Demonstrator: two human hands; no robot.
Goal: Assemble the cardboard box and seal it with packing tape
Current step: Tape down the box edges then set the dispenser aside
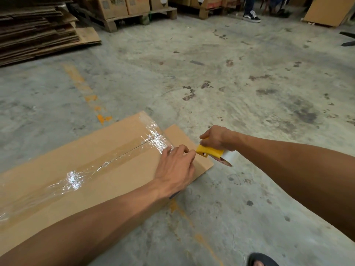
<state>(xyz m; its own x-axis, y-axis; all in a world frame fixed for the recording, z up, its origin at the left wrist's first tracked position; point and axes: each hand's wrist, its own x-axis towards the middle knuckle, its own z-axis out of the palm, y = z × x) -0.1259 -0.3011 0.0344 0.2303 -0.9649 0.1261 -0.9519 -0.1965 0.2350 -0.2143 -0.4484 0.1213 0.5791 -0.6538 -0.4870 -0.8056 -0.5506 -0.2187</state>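
Note:
A brown cardboard box (80, 181) lies on the concrete floor at lower left, its centre seam covered by a strip of shiny clear tape (107, 162) that wrinkles over the far end. My left hand (175, 166) rests on the box's right end, its fingertips pinching at the tape beside the dispenser. My right hand (219, 138) grips a yellow tape dispenser (209, 152) with a white roll, held just off the box's right edge above a flat flap.
Stacks of flattened cardboard (36, 29) sit at the upper left. Pallets with filled boxes (123, 8) line the back. Another person's shoe (252, 16) stands at the upper right. My sandalled foot (263, 260) shows at the bottom. Faded orange floor markings (90, 96) run past the box.

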